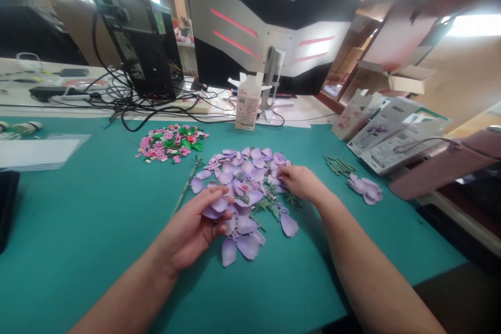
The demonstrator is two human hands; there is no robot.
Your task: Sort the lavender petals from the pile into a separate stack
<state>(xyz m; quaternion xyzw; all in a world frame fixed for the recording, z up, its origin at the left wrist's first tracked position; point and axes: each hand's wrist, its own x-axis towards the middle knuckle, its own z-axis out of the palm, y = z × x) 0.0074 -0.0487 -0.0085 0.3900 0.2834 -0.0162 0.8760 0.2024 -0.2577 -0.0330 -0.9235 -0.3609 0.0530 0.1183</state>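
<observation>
Left hand (195,227): fingers curled around smooth, cupped lilac petals (219,204)
Right hand (300,181): fingertips at petal heap (247,168); cannot tell if pinching
Tabletop (105,209): matte green

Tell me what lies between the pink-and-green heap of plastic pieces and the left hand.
In the head view, a thin green plastic stem lies on the teal mat between that heap and the left hand.
</observation>
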